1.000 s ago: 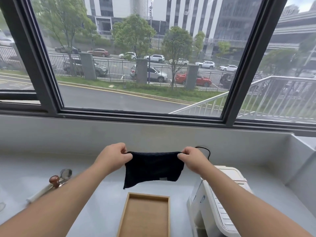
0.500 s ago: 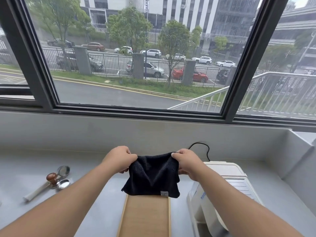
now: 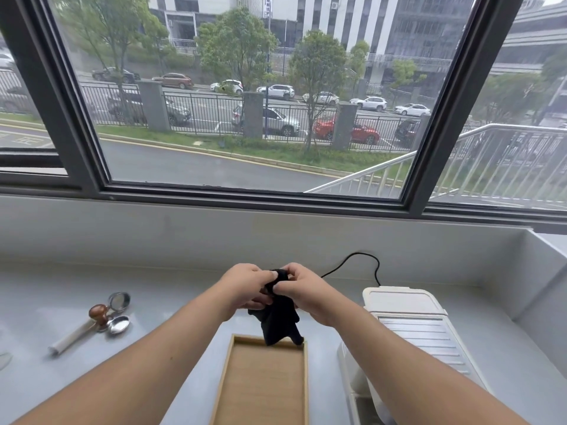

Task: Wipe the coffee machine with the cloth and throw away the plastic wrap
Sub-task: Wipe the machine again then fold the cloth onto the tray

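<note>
A black cloth (image 3: 279,320) hangs bunched between my two hands above the far end of a wooden tray. My left hand (image 3: 245,286) and my right hand (image 3: 302,289) meet at its top edge, both pinching it, fingers touching. The white coffee machine (image 3: 411,320) stands to the right on the grey counter, partly hidden by my right forearm. A black cable (image 3: 365,262) runs from behind it. No plastic wrap shows in this view.
The wooden tray (image 3: 227,369) lies on the counter below the cloth. At the left are a portafilter (image 3: 118,302), a wooden-knobbed tamper (image 3: 98,312) and a white handle (image 3: 72,337). A low wall and a big window close off the back; a raised ledge stands at right.
My hands have come together from holding the cloth spread wide. The cloth went from a flat stretched rectangle to a folded, bunched bundle hanging below my fingers.
</note>
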Demonstrator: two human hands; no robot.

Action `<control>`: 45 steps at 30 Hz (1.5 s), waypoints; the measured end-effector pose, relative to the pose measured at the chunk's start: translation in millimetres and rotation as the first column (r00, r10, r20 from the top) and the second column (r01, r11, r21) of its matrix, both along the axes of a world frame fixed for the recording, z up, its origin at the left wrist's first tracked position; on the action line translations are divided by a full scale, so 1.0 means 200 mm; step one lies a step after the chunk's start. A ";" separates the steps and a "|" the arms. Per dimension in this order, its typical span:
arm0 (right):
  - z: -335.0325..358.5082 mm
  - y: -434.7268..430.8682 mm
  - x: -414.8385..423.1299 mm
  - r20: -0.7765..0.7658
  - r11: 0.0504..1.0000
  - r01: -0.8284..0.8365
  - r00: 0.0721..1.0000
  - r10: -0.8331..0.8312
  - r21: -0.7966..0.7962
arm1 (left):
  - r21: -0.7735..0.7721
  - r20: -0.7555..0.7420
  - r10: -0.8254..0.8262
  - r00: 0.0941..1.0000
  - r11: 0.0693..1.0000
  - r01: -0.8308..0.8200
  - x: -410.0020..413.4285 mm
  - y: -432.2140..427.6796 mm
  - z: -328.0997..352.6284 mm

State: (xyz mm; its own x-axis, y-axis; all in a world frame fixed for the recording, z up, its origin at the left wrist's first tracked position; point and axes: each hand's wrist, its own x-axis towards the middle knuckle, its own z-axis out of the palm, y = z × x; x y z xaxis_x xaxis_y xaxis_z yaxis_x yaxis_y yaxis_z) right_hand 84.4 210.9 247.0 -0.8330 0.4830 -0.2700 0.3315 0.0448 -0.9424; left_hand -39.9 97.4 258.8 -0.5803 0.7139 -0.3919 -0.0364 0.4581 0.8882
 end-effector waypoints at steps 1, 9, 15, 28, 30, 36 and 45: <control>0.00 0.00 0.01 0.015 1.000 -0.025 1.000 0.024 0.017 | 0.014 0.021 0.000 1.000 1.000 0.000 0.00 0.00 0.00; -0.06 0.00 0.01 0.071 0.952 0.030 0.996 -0.054 0.305 | 0.111 0.023 -0.052 0.998 0.993 0.049 0.00 -0.01 -0.03; -0.05 0.02 0.05 -0.015 0.987 0.108 0.994 -0.107 0.121 | 0.028 -0.247 -0.083 0.965 0.995 0.093 -0.08 -0.08 -0.10; -0.02 0.08 0.10 -0.160 0.965 0.132 0.972 -0.171 -0.228 | 0.114 0.061 -0.163 0.985 0.981 0.155 -0.06 -0.10 -0.14; -0.03 0.07 0.10 -0.163 0.951 0.161 0.964 -0.209 -0.265 | 0.159 0.060 -0.127 0.990 0.980 0.116 -0.04 -0.08 -0.13; -0.05 0.05 0.12 -0.049 0.953 0.144 0.985 -0.162 -0.268 | 0.212 0.033 0.010 0.999 0.977 -0.016 0.00 -0.01 -0.10; -0.20 0.09 0.08 -0.104 0.923 0.202 0.963 -0.247 -0.327 | 0.164 0.243 -0.028 0.970 0.986 -0.013 -0.01 -0.03 -0.21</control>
